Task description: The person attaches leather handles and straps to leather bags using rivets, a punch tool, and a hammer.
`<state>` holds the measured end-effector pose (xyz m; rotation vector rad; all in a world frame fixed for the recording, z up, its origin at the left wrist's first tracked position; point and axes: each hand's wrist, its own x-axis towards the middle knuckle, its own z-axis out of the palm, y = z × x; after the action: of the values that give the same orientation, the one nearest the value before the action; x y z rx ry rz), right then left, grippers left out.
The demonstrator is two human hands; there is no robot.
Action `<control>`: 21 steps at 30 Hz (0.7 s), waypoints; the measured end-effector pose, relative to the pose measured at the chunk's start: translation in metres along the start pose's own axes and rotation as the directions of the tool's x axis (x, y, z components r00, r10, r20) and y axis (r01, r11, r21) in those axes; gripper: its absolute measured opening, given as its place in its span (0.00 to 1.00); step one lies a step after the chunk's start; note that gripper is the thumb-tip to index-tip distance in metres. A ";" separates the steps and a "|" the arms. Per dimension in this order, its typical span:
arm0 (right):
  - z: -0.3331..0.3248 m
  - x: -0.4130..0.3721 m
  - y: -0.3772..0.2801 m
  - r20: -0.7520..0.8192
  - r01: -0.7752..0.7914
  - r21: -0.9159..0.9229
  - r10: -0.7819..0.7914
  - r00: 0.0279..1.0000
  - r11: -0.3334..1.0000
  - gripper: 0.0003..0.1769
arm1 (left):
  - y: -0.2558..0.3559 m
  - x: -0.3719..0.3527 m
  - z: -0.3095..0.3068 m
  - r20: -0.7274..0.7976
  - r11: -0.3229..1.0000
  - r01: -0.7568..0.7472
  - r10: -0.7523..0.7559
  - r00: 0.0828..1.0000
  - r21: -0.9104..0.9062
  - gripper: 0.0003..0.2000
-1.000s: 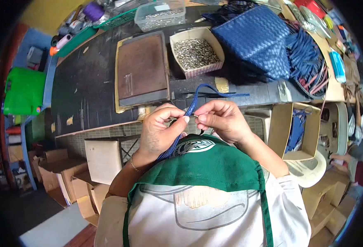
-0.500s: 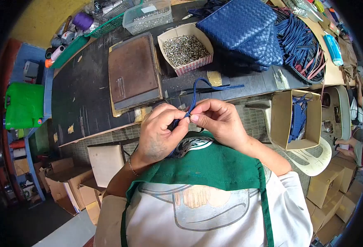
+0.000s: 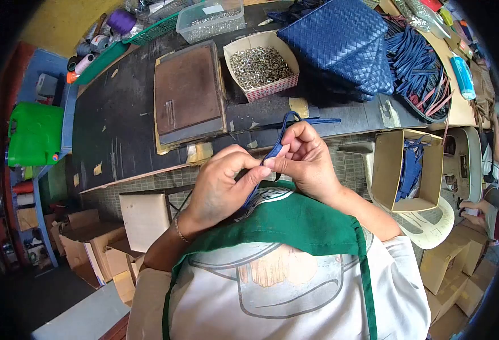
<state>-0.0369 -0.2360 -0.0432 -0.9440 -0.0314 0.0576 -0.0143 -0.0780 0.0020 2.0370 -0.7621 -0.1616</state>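
A narrow blue strap (image 3: 274, 148) is pinched between both hands in front of the tabletop's (image 3: 113, 122) near edge, its upper part looping over that edge and its end lying on the surface. The left hand's (image 3: 222, 184) grip is closed on the strap, thumb against forefinger; the right hand's (image 3: 309, 164) grip is closed on it too, the fingertips of both meeting. Beyond, near the tabletop's near edge, lies a brown board (image 3: 187, 93); right of it stands a checkered box of small metal pieces (image 3: 261, 67), then a blue woven bag (image 3: 335, 39) toward the right corner.
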 end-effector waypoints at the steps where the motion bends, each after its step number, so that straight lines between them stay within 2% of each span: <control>1: -0.002 0.000 -0.001 0.013 -0.031 -0.033 0.032 0.999 0.999 0.14 | -0.002 0.000 0.001 0.013 0.995 0.056 -0.055 0.998 -0.078 0.04; 2: -0.004 -0.001 -0.002 0.025 -0.063 -0.065 0.065 0.998 0.996 0.14 | -0.003 0.000 0.002 0.030 0.981 0.114 -0.110 0.993 -0.156 0.05; 3: -0.004 -0.003 -0.004 0.024 -0.064 -0.065 0.066 0.998 0.996 0.14 | -0.006 -0.001 0.004 0.031 0.981 0.114 -0.111 0.993 -0.157 0.05; 5: -0.004 -0.006 -0.008 0.057 -0.139 -0.094 0.145 0.988 0.986 0.14 | -0.011 -0.003 0.009 0.070 0.872 0.213 -0.203 0.977 -0.441 0.05; 8: -0.006 -0.011 -0.008 0.041 -0.205 -0.057 0.207 0.977 0.977 0.18 | -0.015 -0.004 0.013 0.084 0.837 0.264 -0.255 0.963 -0.480 0.05; 9: -0.008 -0.013 0.001 0.059 -0.078 -0.110 0.084 0.995 0.991 0.19 | -0.015 -0.005 0.014 0.091 0.837 0.264 -0.251 0.964 -0.479 0.05; 10: -0.011 -0.014 0.003 0.050 -0.072 -0.111 0.078 0.996 0.991 0.19 | -0.015 -0.005 0.015 0.099 0.838 0.271 -0.255 0.962 -0.473 0.05; 11: -0.014 -0.015 0.003 0.037 0.070 -0.509 -0.059 0.998 0.858 0.18 | -0.015 -0.006 0.016 0.111 0.839 0.278 -0.257 0.960 -0.467 0.04; 12: -0.018 -0.016 0.003 0.075 0.168 -0.818 -0.187 0.979 0.551 0.17 | -0.016 -0.007 0.017 0.126 0.840 0.273 -0.243 0.962 -0.469 0.04; 13: -0.024 -0.016 0.010 0.064 0.198 -0.878 -0.303 0.951 0.436 0.16 | -0.016 -0.008 0.018 0.129 0.837 0.274 -0.242 0.962 -0.474 0.04; 14: -0.030 -0.014 0.012 0.143 0.280 -0.914 -0.412 0.900 0.294 0.17 | -0.017 -0.007 0.019 0.134 0.833 0.273 -0.237 0.962 -0.481 0.04; 16: -0.035 -0.016 0.010 0.165 0.247 -0.960 -0.445 0.880 0.133 0.20 | -0.018 -0.007 0.019 0.180 0.833 0.266 -0.202 0.963 -0.486 0.04; 18: -0.048 -0.017 0.013 0.135 0.211 -0.972 -0.495 0.859 0.101 0.19 | -0.016 -0.007 0.018 0.236 0.781 0.290 -0.187 0.954 -0.554 0.03; 21: -0.081 -0.024 0.015 0.064 0.057 -0.998 -0.572 0.818 -0.030 0.20 | -0.009 -0.005 0.012 0.272 0.757 0.273 -0.130 0.953 -0.594 0.03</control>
<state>-0.0571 -0.2940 -0.1026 -2.4184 0.0891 -0.7622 -0.0190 -0.0809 -0.0129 1.4557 -0.5119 -0.6844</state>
